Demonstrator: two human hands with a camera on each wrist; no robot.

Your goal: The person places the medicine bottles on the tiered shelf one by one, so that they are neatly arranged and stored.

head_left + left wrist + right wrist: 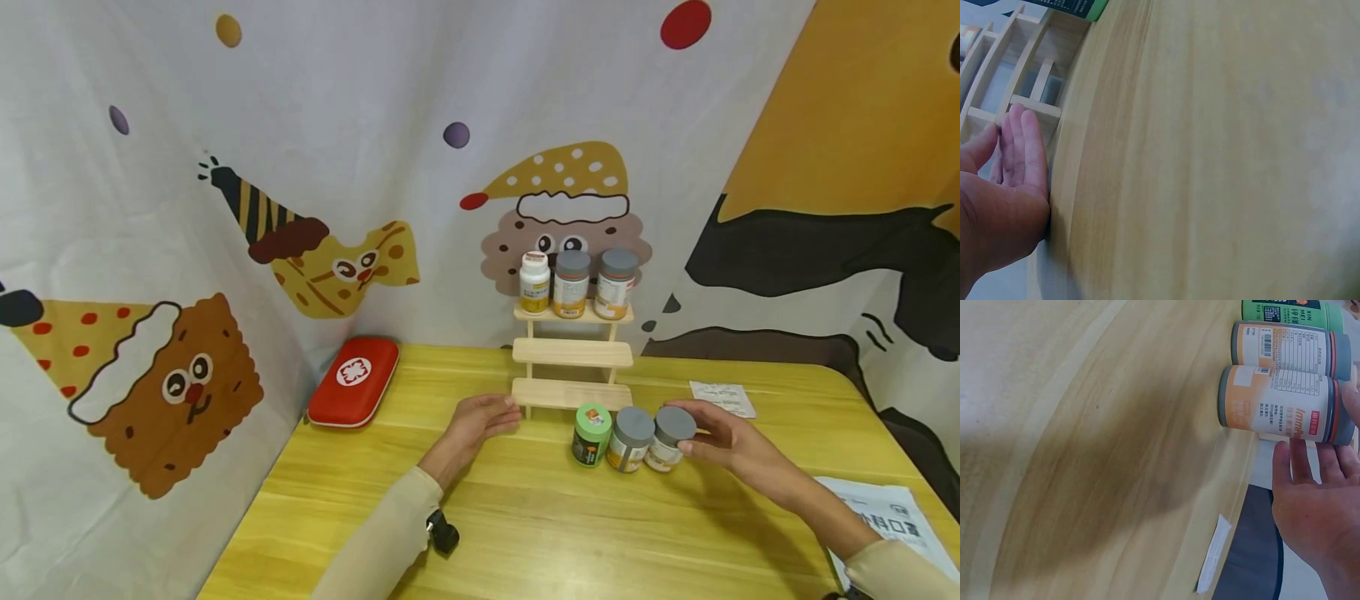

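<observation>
A three-step wooden rack (572,352) stands at the back of the table. My left hand (480,425) touches the left end of its lowest step, fingers straight and together; the left wrist view shows the hand (1016,175) against the rack's side (1038,107). In front of the rack stand a green-lidded jar (592,435), a grey-lidded jar (630,440) and, at the right, another grey-lidded jar (670,439). My right hand (738,450) holds that right jar near its lid, thumb in front; the right wrist view shows the hand (1319,506) beside the jar (1279,403).
On the top step stand a white bottle (535,283) and two grey-lidded jars, one in the middle (571,285) and one at the right (615,285). A red case (354,383) lies at the left, a paper slip (723,398) behind my right hand, and a printed packet (892,521) at the right edge.
</observation>
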